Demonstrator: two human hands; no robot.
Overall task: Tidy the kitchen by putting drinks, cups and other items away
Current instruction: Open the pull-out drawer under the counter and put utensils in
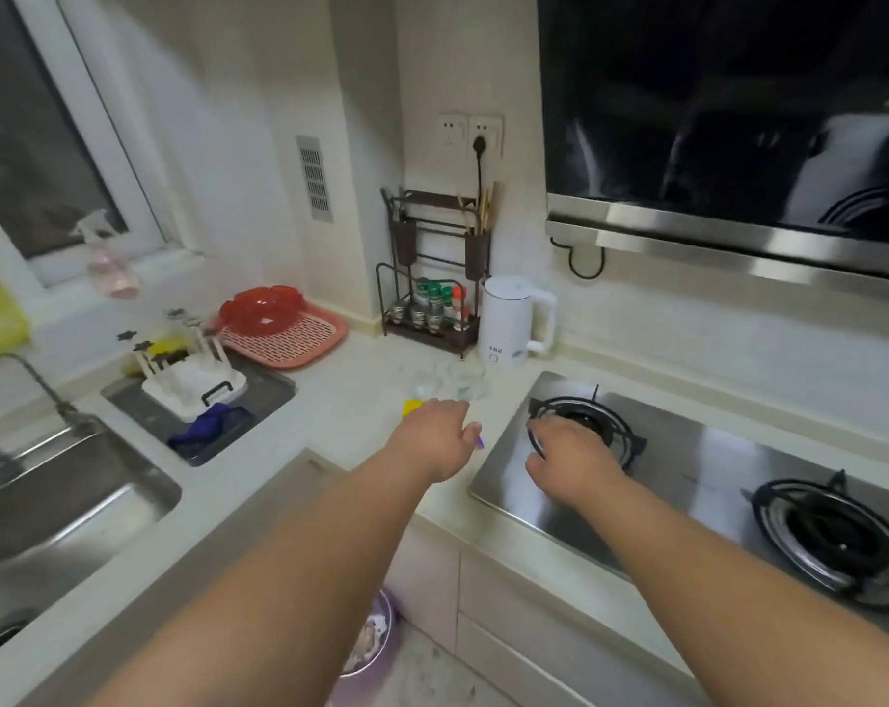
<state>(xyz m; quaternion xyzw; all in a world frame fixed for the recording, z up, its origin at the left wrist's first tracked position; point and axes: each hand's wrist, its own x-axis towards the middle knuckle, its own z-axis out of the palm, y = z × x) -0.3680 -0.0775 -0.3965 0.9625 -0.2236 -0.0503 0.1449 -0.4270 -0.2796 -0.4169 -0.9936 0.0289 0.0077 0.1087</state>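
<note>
Glass cups: two clear glass cups (445, 382) stand side by side on the pale counter (350, 400), in front of the white kettle (516, 321) and just left of the hob's back corner. They are see-through and smeared by blur, so little more than their rims and bases shows.

Yellow item: a small yellow thing (410, 407) lies on the counter just beyond the left hand; the hand covers its near part and I cannot say what it is.

Left hand: the left hand (439, 436) reaches out palm down over the counter, close to the cups. A sliver of purple (480, 443) peeks out under its fingertips. Fingers look loosely curled, perhaps round that purple bit, but I cannot tell whether it holds anything.

Right hand: the right hand (572, 454) hangs over the steel hob (687, 466) at the near edge of the left burner (587, 423), fingers bent downward; they hide what lies under them, so its grip is also unclear.

Sink side: a steel sink (70, 492) with its tap (14, 372) sits at the left, partly cut off by the picture's edge. Beside it a dark tray (269, 395) carries a white rack (192, 387) and a blue cloth (202, 426).

Back of counter: a pink slatted tray (299, 344) holds a red bowl (261, 311); a dark wire rack (432, 278) keeps spice bottles (434, 303) and chopsticks.

Above: a black range hood (728, 130) fills the upper right, its top cut off.

Floor: a purple bin (376, 640) shows between the arms, mostly hidden.
</note>
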